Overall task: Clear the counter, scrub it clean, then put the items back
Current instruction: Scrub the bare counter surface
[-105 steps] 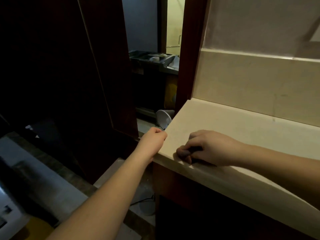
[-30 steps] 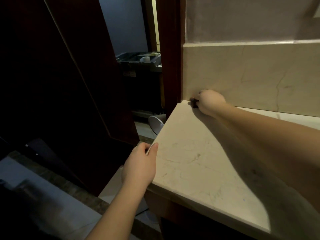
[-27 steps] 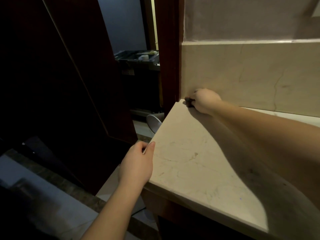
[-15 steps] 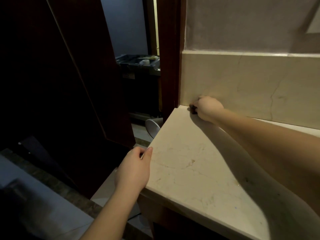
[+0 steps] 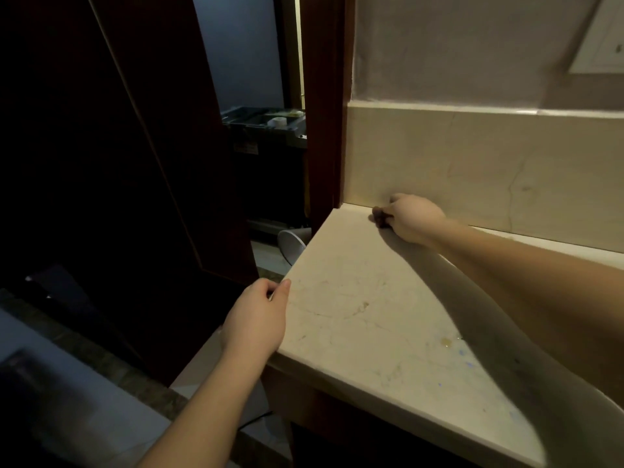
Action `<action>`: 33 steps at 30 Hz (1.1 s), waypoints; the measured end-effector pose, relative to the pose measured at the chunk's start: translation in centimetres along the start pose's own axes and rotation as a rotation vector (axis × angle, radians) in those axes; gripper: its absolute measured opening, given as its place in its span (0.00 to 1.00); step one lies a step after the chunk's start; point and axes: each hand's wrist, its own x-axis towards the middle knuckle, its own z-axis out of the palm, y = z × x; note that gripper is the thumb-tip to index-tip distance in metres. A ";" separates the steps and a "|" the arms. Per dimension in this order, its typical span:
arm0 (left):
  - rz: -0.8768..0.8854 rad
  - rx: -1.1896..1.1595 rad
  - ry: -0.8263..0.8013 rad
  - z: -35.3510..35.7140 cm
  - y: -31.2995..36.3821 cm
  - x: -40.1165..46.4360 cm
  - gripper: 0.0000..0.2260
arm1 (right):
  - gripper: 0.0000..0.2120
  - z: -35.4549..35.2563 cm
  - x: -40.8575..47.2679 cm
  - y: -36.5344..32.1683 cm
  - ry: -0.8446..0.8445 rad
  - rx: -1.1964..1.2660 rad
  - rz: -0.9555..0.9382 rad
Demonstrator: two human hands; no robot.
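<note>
Dim room; the left third of the frame is a dark door [image 5: 111,163], with a gap at upper centre showing a grey tray [image 5: 266,121] of small items in the room beyond; just below it, at the worktop's far left edge, a pale cone-shaped object [image 5: 292,244] pokes out from the floor area.

Lower centre: the left hand [image 5: 258,320] grips the left edge of the worktop [image 5: 371,315], thumb on top and fingers curled under the rim; it holds nothing else.

Centre right: the right hand [image 5: 412,216] is closed around a small dark scrubber [image 5: 380,219], mostly hidden, pressed into the back corner where the worktop meets the backsplash [image 5: 472,170]; the hands are well apart.

The marble shows no items; faint yellowish and bluish specks [image 5: 450,342] remain at lower right, so scrubbing seems unfinished.

Risks, as judgement: the long reach puts weight on the left hand, which could slip off the smooth rim; the forearm's shadow hides part of the surface, so spots there may be missed; a hard stroke leftward could carry the scrubber off the edge.

At upper right, a wall plate [image 5: 601,38].
</note>
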 end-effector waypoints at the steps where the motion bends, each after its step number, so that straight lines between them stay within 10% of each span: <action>1: 0.001 -0.003 0.001 0.0 0.0 0.0 0.17 | 0.10 -0.2 -0.9 -0.4 0.008 0.025 -0.038; 18: 0.002 -0.039 0.029 0.0 0.0 -0.1 0.13 | 0.14 -3.1 -12.0 -7.5 -0.132 0.223 -0.613; 33: -0.010 -0.100 -0.048 0.0 -0.4 0.2 0.11 | 0.14 -4.2 -16.2 -8.3 -0.195 0.232 -0.723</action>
